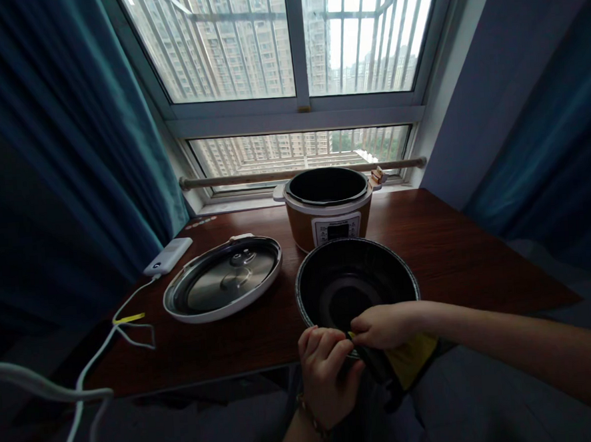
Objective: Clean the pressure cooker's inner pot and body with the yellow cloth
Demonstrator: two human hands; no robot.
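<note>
A dark frying pan (378, 269) is at the table's near edge, its open side up and its black handle (379, 369) pointing towards me. My left hand (328, 376) is closed on the pan at its near rim, by the root of the handle. Just to the right, my right hand (385, 325) pinches a yellow cloth (413, 359) against the rim and handle. Part of the cloth hangs down beside the handle. The fingertips of both hands are partly hidden. Behind the pan stands an electric pressure cooker (300, 224) without its lid, a black pot inside it.
The cooker's lid (276, 272) lies upside down on the wooden table (457, 251), left of the pan. A white power bank (169, 257) with a white cable (97, 366) sits at the left edge. A window sill and rail (243, 179) bound the back.
</note>
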